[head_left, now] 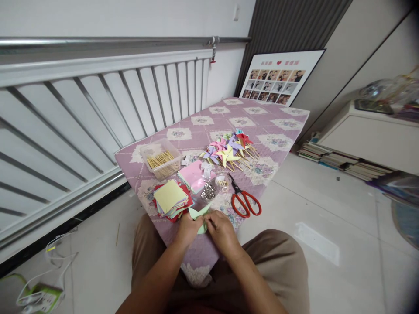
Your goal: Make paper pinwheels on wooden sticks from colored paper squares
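Green paper (199, 215) is pinched between the left hand (187, 227) and the right hand (221, 228), at the near edge of the purple table (209, 248). Just past the hands lie a pile of paper squares (170, 198) and red scissors (245, 201), with paper pinwheels (229, 150) farther back.

Bare forearms, tan trousers

Both forearms are bare from the lower edge of the view up to the wrists, with no sleeves, cuffs, watch or bands showing. The left hand (187, 228) and the right hand (222, 231) carry no gloves, and no rings can be made out at this size. The legs are covered in plain tan trousers (281, 261) of soft, matte cloth with no pattern, and the cloth is creased into loose folds over the right knee. Between the thighs the fabric falls into dark shadow, so seams and pockets cannot be told.
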Motion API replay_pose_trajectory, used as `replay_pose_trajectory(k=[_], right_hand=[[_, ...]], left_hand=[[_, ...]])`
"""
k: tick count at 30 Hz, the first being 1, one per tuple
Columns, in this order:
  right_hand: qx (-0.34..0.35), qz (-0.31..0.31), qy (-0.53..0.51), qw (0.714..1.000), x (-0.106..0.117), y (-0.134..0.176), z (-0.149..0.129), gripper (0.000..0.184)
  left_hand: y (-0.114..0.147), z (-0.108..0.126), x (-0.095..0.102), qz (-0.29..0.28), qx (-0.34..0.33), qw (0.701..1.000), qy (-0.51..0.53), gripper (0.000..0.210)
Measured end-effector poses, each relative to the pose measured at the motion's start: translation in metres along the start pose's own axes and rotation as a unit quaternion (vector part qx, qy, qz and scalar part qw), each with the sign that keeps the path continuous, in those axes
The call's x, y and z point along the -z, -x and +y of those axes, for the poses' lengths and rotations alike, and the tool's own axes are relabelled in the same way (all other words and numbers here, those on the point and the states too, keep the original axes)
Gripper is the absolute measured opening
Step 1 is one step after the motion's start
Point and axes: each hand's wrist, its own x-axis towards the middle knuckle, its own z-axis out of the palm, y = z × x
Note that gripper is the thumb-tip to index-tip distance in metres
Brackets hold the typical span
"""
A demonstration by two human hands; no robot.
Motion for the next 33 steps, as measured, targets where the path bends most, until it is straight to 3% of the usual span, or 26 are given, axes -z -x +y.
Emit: replay_pose_trajectory(k=[14, 33], right_hand=[[0.025, -0.007, 0.029, 0.999, -0.0006, -0.0004, 0.0086, 0.017], [-0.016, 0.030, -0.006, 0.999, 0.0016, 0.0041, 0.0107, 0.015]], left_hand=[[-0.0015, -0.0060, -0.0001, -0.028, -0.031, 0.999, 0.009, 0.009], [0.0013, -0.0022, 0.0020, -0.036, -0.015, 0.999, 0.019, 0.007]])
